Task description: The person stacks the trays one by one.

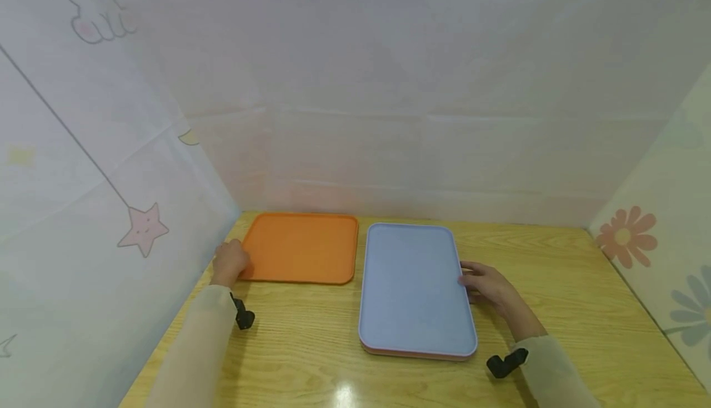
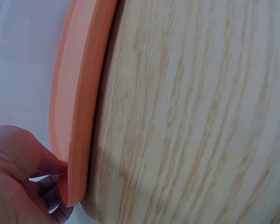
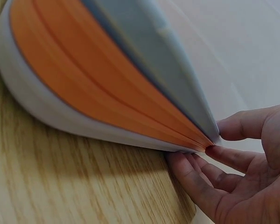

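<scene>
An orange tray [image 1: 302,247] lies on the table at the back left. At its left edge my left hand [image 1: 229,262] pinches the rim; in the left wrist view the thumb sits inside the orange tray [image 2: 81,93] and the fingers reach around underneath. To its right stands a stack of trays with a light blue tray [image 1: 413,291] on top. My right hand [image 1: 489,286] holds the stack's right edge. From the right wrist, the thumb touches the top blue tray [image 3: 163,60], one fingertip meets the orange trays [image 3: 88,79], and others lie under the white tray [image 3: 51,116].
The wooden table [image 1: 294,340] runs under both tray groups, with bare wood in front and at right. A pale wall covering [image 1: 389,118] closes off the back and sides. Black wrist-worn devices [image 1: 243,315] stick out near both cuffs.
</scene>
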The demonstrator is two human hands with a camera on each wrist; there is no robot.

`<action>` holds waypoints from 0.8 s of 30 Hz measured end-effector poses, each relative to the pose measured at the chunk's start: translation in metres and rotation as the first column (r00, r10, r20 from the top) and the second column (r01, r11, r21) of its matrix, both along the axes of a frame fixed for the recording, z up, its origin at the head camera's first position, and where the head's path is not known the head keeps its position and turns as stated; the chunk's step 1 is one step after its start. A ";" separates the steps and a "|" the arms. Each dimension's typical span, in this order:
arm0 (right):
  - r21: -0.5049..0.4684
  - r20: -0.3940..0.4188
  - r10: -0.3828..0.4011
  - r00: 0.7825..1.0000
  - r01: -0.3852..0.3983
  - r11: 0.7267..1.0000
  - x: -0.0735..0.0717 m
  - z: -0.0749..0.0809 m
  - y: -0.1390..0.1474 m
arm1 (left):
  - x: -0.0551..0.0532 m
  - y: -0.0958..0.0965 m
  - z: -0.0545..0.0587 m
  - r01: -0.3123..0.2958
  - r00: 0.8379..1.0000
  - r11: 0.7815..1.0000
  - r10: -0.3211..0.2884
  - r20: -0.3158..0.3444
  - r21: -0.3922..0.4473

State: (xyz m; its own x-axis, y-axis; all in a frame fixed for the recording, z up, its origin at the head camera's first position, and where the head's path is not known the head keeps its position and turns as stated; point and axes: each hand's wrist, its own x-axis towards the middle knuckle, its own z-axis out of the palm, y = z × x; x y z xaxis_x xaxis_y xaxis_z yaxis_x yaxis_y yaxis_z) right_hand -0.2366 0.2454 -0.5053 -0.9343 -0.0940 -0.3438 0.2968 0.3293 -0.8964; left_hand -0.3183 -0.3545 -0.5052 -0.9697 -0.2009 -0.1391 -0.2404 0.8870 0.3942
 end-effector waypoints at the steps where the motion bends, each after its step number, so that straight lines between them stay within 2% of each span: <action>1: 0.002 0.000 0.000 1.000 0.000 1.000 0.000 0.000 0.000 | 0.000 -0.002 -0.001 0.003 1.000 1.000 -0.003 -0.009 0.012; 4: 0.003 -0.001 0.002 1.000 -0.002 1.000 0.000 -0.001 0.000 | -0.001 -0.010 -0.004 0.026 0.999 0.998 -0.024 -0.027 0.049; 6: 0.001 -0.003 0.005 1.000 -0.005 1.000 0.000 -0.001 0.000 | -0.003 -0.017 -0.004 0.026 0.999 0.993 -0.023 -0.028 0.115; 9: -0.004 -0.003 0.009 1.000 -0.009 1.000 0.000 -0.002 0.000 | -0.004 -0.027 0.001 0.006 1.000 0.970 -0.012 0.024 0.242; 12: -0.006 -0.001 0.012 1.000 -0.012 1.000 0.000 -0.002 0.000 | 0.001 -0.035 0.012 -0.025 0.997 0.907 -0.008 0.076 0.421; 16: -0.012 0.002 0.011 1.000 -0.011 1.000 -0.001 -0.002 0.001 | 0.015 -0.042 0.030 -0.061 0.993 0.781 -0.013 0.114 0.621; 19: -0.012 0.006 0.014 1.000 -0.014 1.000 -0.001 -0.002 0.001 | 0.024 -0.046 0.038 -0.064 0.992 0.716 -0.032 0.124 0.695; 24: -0.004 0.010 0.007 1.000 -0.007 1.000 -0.001 -0.004 0.002 | 0.035 -0.052 0.042 -0.046 0.987 0.628 -0.090 0.131 0.777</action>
State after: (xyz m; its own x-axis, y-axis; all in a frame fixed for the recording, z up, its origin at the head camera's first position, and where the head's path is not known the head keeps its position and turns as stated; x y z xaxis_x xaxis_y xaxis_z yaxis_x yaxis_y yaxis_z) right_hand -0.2378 0.2474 -0.5093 -0.9300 -0.1021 -0.3531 0.3036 0.3282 -0.8945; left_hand -0.2837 -0.4062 -0.4633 -0.9269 0.0687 -0.3688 -0.3380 0.2740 0.9004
